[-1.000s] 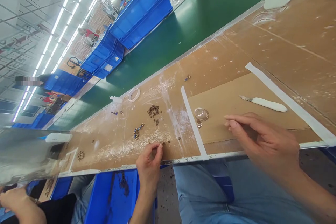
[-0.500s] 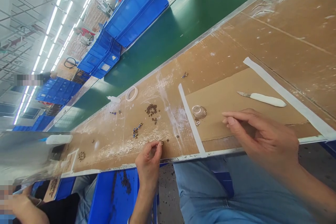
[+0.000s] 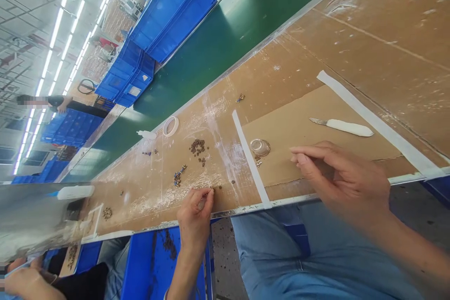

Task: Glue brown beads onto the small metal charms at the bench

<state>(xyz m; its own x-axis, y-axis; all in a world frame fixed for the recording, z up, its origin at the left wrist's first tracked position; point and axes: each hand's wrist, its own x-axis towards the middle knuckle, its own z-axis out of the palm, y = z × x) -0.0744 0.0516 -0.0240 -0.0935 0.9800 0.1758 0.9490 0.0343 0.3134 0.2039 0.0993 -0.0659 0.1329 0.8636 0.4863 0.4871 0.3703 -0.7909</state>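
My left hand (image 3: pixel 195 218) rests at the near edge of the brown cardboard-covered bench (image 3: pixel 351 47), its fingertips pinched on a tiny brown part I can barely make out. A small pile of brown parts (image 3: pixel 197 146) lies just beyond it, with a blue-and-gold cluster (image 3: pixel 177 177) to the left. My right hand (image 3: pixel 346 180) hovers over the cardboard sheet, fingers curled loosely together and pointing left, nothing visible in them. A small clear dish (image 3: pixel 260 147) sits left of its fingertips. A white-handled knife (image 3: pixel 342 126) lies farther back.
A roll of tape (image 3: pixel 170 126) and a small white bottle (image 3: pixel 146 134) lie near the green conveyor belt (image 3: pixel 225 37). Blue crates (image 3: pixel 168 14) stand beyond it. A blue bin (image 3: pixel 151 262) sits under the bench. Another person's hand (image 3: pixel 24 283) shows at the bottom left.
The view has drifted slightly, shifting everything left and up. Both hands keep nearly the same pose; my left fingertips stay pinched at the bench edge.
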